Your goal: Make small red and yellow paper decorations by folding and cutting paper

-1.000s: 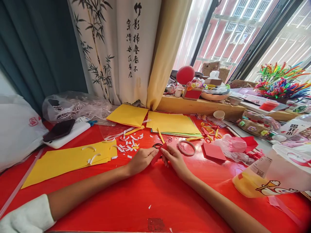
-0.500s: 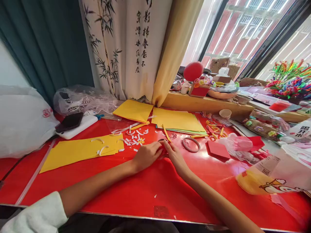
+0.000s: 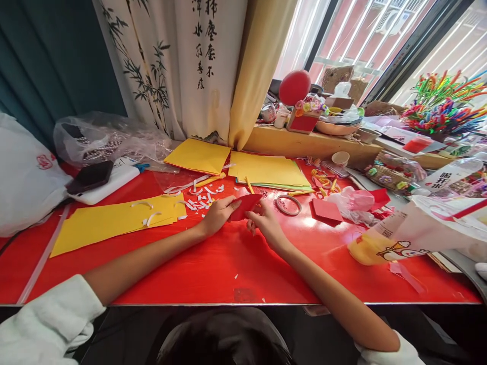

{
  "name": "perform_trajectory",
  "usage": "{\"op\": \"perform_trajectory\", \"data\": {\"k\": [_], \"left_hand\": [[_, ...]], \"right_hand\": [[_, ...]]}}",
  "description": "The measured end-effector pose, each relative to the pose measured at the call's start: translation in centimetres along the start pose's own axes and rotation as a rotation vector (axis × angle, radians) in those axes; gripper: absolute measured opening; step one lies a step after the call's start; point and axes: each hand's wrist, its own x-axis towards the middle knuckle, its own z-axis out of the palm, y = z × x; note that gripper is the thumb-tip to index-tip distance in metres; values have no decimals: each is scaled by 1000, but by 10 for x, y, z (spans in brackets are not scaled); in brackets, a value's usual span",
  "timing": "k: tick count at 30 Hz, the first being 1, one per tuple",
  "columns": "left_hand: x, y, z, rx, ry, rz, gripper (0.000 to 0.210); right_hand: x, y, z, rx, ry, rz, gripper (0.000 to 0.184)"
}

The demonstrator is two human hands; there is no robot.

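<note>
A small red piece of paper is held up just above the red table, between both hands. My left hand is closed on its left side, thumb on the face toward me. At its right edge is my right hand, with fingers bent and fingertips against the paper; some of them are hidden. Behind the paper a thin yellow stick-like piece points upward. To the right of the hands lies a ring-shaped tape roll, and beyond it a stack of red paper squares.
Yellow paper strips lie at left, near white paper scraps. Yellow sheets are stacked at the back. Scissors, pink plastic and a drink cup are at right. A phone rests far left.
The hands have moved apart slightly and the red paper between them now shows its flat face. The view has tilted down, bringing more of the near table edge into sight.
</note>
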Motion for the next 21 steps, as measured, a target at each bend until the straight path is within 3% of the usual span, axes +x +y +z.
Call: {"op": "perform_trajectory", "data": {"k": [7,13,17,21], "left_hand": [[2,-2,0,-17,-23,-3,36],[3,-1,1,35,-34,-8,35],[3,-1,1,-55,24,-27,36],[4,-1,1,-181,70,-43,34]], "right_hand": [[2,3,1,29,-11,7,9],[4,9,-4,-51,-31,-8,30],[3,5,-4,41,-9,-61,22],[2,-6,-3,98,14,-6,18]]}}
